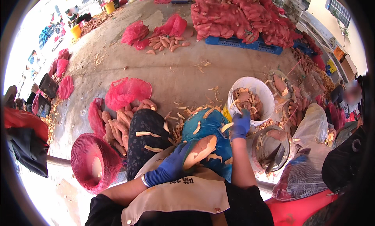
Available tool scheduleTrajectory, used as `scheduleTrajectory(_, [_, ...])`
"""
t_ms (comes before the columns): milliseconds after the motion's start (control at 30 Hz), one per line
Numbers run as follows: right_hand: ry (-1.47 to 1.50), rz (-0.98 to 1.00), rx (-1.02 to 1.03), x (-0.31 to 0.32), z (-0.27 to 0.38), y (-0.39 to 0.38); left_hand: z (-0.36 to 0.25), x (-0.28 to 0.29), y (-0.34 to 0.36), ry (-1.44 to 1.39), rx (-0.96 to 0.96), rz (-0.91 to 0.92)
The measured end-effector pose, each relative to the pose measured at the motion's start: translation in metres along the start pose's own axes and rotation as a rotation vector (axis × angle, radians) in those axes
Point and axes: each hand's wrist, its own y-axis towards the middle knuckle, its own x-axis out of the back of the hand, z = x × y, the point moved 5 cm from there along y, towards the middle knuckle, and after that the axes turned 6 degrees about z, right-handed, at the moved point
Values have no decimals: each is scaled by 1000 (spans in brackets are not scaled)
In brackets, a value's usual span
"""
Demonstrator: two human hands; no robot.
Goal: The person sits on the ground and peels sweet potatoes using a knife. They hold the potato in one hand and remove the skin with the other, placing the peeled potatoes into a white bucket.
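My left hand (pixel 170 166), in a blue knitted glove, is closed around a large sweet potato (pixel 200 151) over my lap. Part of its surface is pale and part brownish. My right hand (pixel 241 123), also gloved in blue, is raised at the near rim of a white bucket (pixel 254 85). Its fingers look closed, but what they hold is too blurred to make out. A pale strip of peel (pixel 226 127) shows beside it. Brownish cut pieces (pixel 248 102) lie in the bucket. Between my knees bulges a blue plastic-covered bundle (pixel 207 124) with peel strips on it.
Whole sweet potatoes (pixel 119 124) spill from a red mesh bag (pixel 128 92) at the left. A mesh-lined basket (pixel 95 163) stands nearer. On the right a round tub (pixel 269 148) holds a knife (pixel 274 159). Filled red sacks (pixel 234 17) sit on blue pallets (pixel 242 44) farther off. People work at both sides.
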Motion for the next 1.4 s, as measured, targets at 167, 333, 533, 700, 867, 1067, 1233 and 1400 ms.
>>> scheduleTrajectory(167, [587,378,-266,-3,55,-33,-11,4,7,-74,32,36])
scheduleTrajectory(333, [-32,94,-192,-10,-9,-5,-2,4,-2,-61,45,-45])
scheduleTrajectory(533, [542,281,-67,23,116,-42,-12,13,20,-100,16,72])
scheduleTrajectory(700, [-50,13,203,11,108,-13,7,4,4,-295,151,-31])
scheduleTrajectory(867, [589,149,-107,35,107,-15,5,16,13,-317,111,-69])
scheduleTrajectory(1067, [136,270,277,13,167,-47,-1,3,9,-141,155,-45])
scheduleTrajectory(1233, [195,91,142,29,98,-1,-21,35,5,-163,365,42])
scheduleTrajectory(1400, [266,408,410,33,209,-71,-17,13,5,17,241,-33])
